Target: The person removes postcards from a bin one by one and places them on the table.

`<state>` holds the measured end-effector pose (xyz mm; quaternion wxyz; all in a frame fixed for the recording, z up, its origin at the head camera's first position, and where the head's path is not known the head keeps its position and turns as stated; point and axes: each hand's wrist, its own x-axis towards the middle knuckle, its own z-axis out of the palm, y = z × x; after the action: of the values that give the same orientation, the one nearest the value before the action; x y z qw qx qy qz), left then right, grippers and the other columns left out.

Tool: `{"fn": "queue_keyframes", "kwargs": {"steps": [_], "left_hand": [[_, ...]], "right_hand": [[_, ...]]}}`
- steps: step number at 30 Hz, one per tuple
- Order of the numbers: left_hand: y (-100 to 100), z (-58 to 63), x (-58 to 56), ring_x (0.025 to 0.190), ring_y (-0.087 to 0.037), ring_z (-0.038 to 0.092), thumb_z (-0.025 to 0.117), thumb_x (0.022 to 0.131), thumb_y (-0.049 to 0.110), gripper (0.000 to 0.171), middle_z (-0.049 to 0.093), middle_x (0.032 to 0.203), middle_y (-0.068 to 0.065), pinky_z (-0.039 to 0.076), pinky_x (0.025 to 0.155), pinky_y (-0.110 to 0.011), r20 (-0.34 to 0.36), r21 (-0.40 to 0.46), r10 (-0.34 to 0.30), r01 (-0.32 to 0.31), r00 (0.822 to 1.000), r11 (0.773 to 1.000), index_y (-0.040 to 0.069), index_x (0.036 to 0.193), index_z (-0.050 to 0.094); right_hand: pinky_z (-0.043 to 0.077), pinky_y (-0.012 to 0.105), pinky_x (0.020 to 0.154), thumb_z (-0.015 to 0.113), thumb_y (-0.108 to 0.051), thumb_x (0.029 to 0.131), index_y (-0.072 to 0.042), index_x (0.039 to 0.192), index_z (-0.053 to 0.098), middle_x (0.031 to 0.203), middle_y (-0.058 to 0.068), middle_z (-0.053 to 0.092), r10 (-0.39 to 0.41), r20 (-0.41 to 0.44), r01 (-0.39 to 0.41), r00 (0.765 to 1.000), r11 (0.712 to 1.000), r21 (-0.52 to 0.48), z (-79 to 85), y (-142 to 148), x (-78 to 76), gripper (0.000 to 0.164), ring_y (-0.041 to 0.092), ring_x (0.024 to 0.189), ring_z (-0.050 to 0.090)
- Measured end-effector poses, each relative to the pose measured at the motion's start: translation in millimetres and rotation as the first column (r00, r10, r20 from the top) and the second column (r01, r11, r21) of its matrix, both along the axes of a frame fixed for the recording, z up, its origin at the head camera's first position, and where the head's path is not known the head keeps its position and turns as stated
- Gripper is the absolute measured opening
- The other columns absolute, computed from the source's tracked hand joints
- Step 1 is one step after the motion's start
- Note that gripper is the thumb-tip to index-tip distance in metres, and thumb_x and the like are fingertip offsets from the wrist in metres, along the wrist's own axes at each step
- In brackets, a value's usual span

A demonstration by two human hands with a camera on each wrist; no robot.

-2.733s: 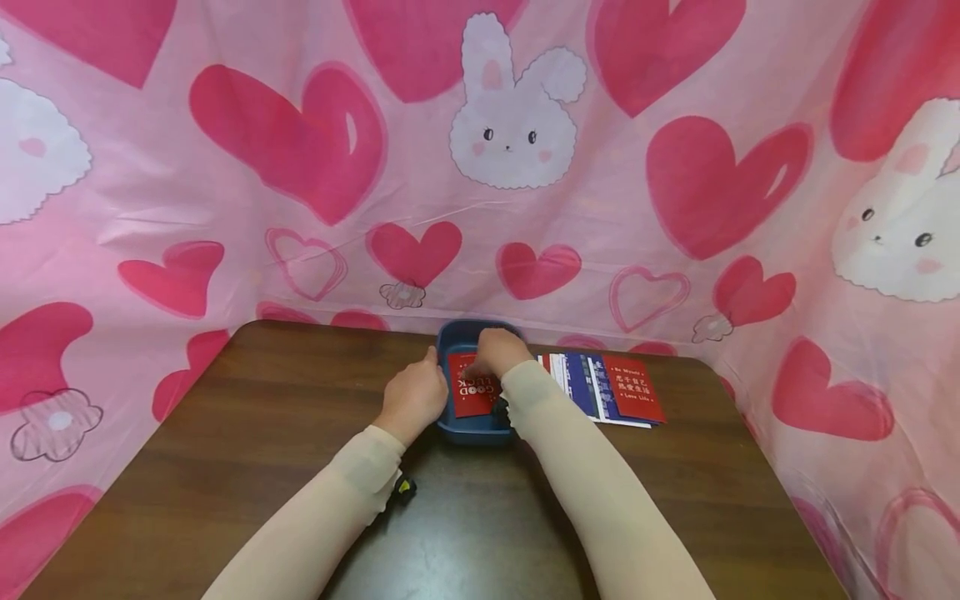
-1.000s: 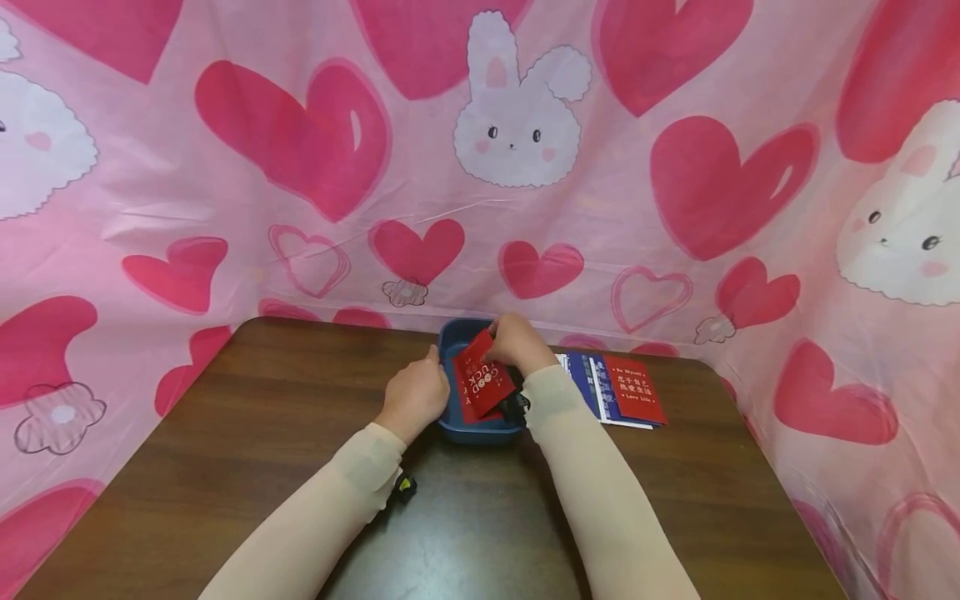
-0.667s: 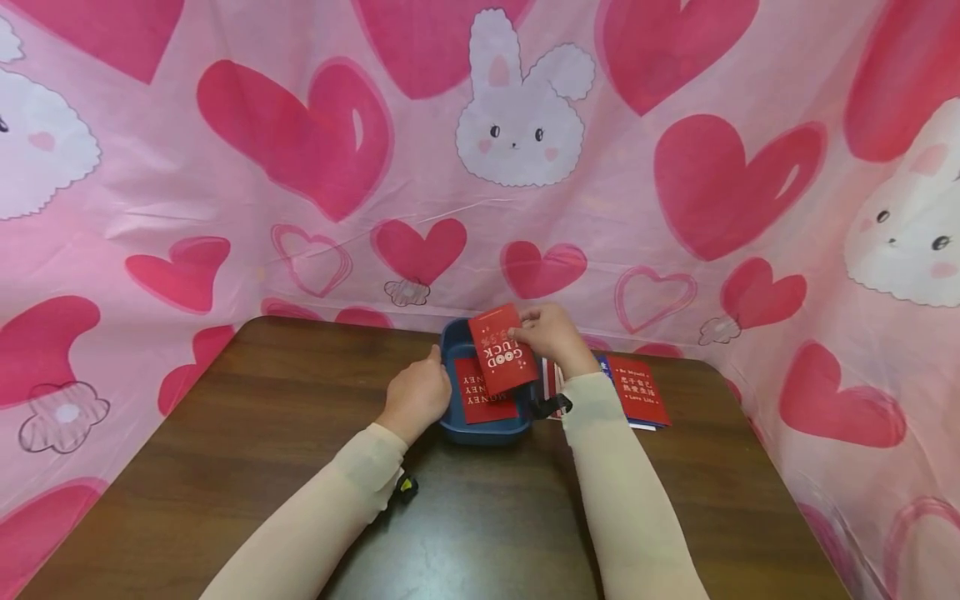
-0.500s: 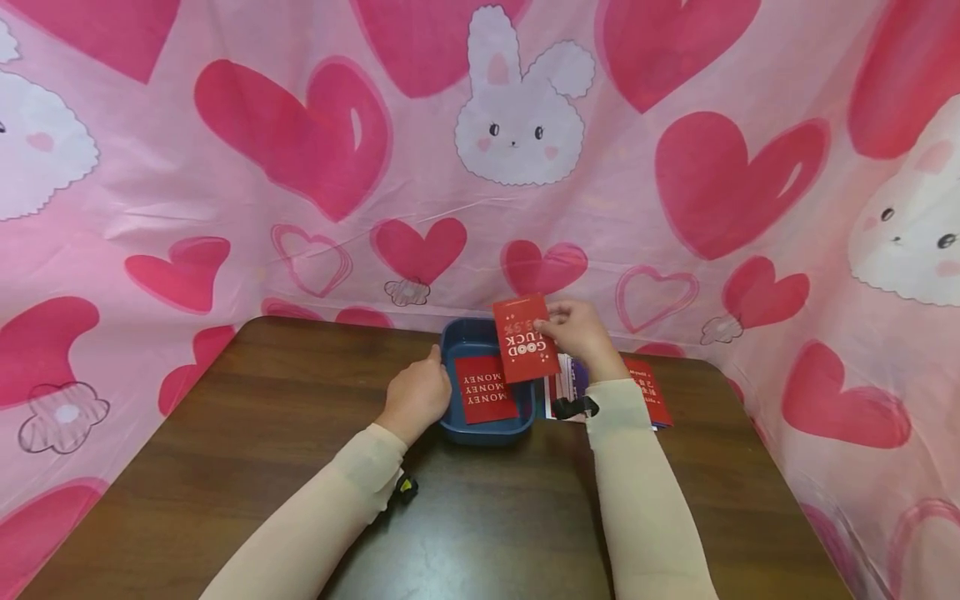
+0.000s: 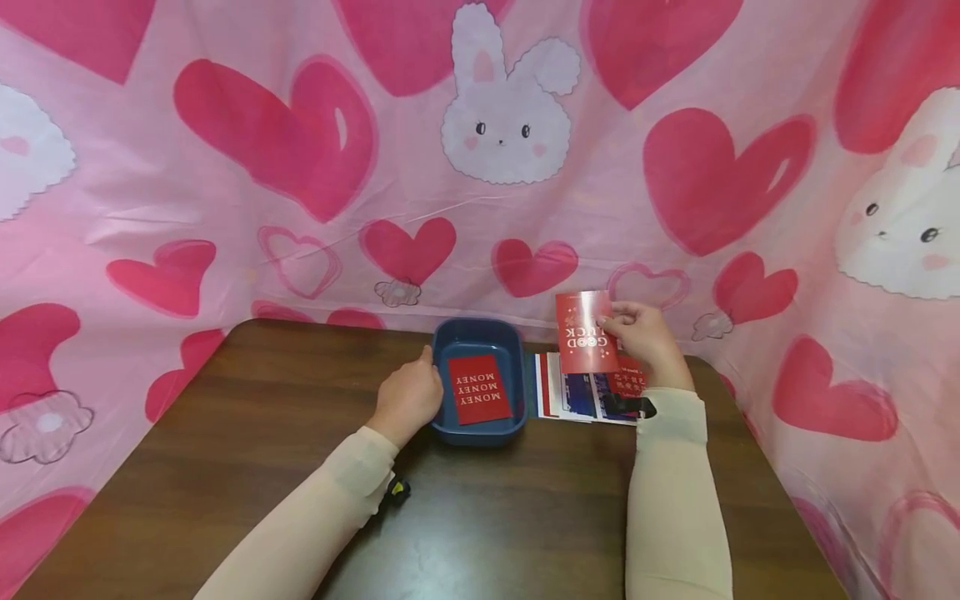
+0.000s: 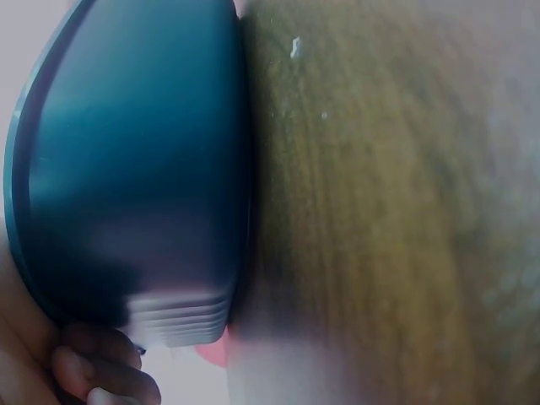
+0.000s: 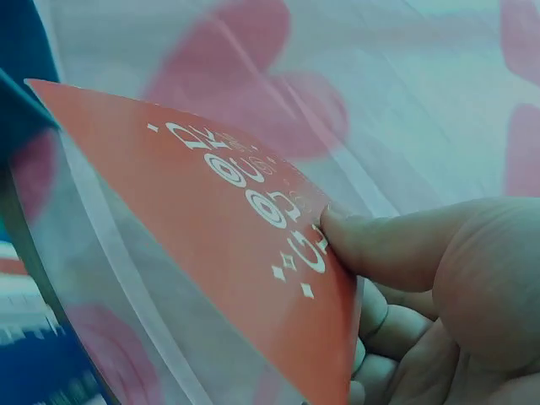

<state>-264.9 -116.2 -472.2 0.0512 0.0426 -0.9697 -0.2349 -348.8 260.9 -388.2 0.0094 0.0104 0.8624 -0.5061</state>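
My right hand (image 5: 647,337) pinches a red card (image 5: 587,333) printed "GOOD LUCK" by its edge, thumb on the printed face. In the right wrist view the card (image 7: 211,219) bows slightly and slants up from the thumb. It is raised over a row of overlapping cards (image 5: 577,396), hiding part of them. With my left hand (image 5: 408,396) I grip the left rim of a blue plastic bin (image 5: 480,435); in the left wrist view, curled fingers (image 6: 101,363) show at its rim. Inside the bin lies another red card (image 5: 480,390), printed "MONEY".
The row of cards lies just right of the bin, with white, blue and red ones among them. Brown wooden tabletop (image 5: 300,467) stretches out in front and to the left. A pink curtain (image 5: 315,275) with hearts and rabbits hangs behind the table.
My right hand has drawn the "GOOD LUCK" card up out of the bin and carried it right, over the row of cards. The "MONEY" card beneath is uncovered. My left hand stays on the rim.
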Motion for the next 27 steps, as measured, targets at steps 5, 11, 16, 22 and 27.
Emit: {"fn": "queue_keyframes", "kwargs": {"steps": [5,11,16,22,27], "left_hand": [[-1.4,-0.6,0.0,0.100,-0.042,0.082,0.053,0.117,0.031,0.061,0.080,0.135,-0.026,0.067,0.079,-0.058,-0.004,-0.008,-0.001,0.001,1.000,1.000,0.002,0.171,0.049],[-2.0,-0.6,-0.6,0.094,-0.039,0.081,0.052,0.117,0.031,0.061,0.080,0.133,-0.026,0.066,0.075,-0.055,0.004,-0.011,-0.002,0.002,1.000,1.000,0.002,0.171,0.048],[-2.8,-1.2,-0.5,0.096,-0.039,0.081,0.052,0.117,0.031,0.062,0.079,0.136,-0.026,0.066,0.076,-0.055,0.010,-0.011,-0.010,0.010,1.000,1.000,0.002,0.172,0.046],[-3.3,-1.3,0.9,0.100,-0.041,0.081,0.053,0.117,0.031,0.064,0.078,0.138,-0.027,0.068,0.082,-0.058,0.017,0.007,-0.013,0.013,1.000,1.000,0.001,0.172,0.045],[-1.7,-1.4,-0.4,0.103,-0.042,0.081,0.053,0.117,0.031,0.063,0.078,0.140,-0.027,0.067,0.084,-0.059,0.009,0.004,-0.016,0.016,1.000,1.000,0.001,0.172,0.046]], "right_hand": [[0.065,0.044,0.100,0.065,-0.032,0.116,-0.009,0.173,0.047,0.156,0.025,0.062,-0.108,0.074,0.108,0.991,0.994,-0.003,-7.7,27.8,2.5,0.064,0.029,0.123,0.066],[0.066,0.041,0.091,0.057,-0.032,0.119,-0.004,0.174,0.043,0.157,0.030,0.057,-0.168,0.184,0.151,0.968,0.983,0.102,-24.6,59.7,-1.2,0.063,0.038,0.129,0.061],[0.064,0.037,0.084,0.061,-0.025,0.116,-0.002,0.171,0.048,0.156,0.033,0.057,-0.187,0.264,0.151,0.946,0.977,0.149,-43.0,76.6,-5.2,0.061,0.038,0.125,0.062],[0.059,0.057,0.110,0.062,-0.024,0.114,0.004,0.167,0.048,0.160,0.036,0.052,-0.179,0.311,0.120,0.933,0.972,0.200,-63.3,87.4,-8.6,0.062,0.045,0.132,0.058],[0.051,0.067,0.122,0.067,-0.023,0.110,0.009,0.159,0.057,0.159,0.037,0.055,-0.181,0.302,0.108,0.936,0.964,0.242,-71.0,88.0,-6.5,0.059,0.050,0.135,0.057]]}}
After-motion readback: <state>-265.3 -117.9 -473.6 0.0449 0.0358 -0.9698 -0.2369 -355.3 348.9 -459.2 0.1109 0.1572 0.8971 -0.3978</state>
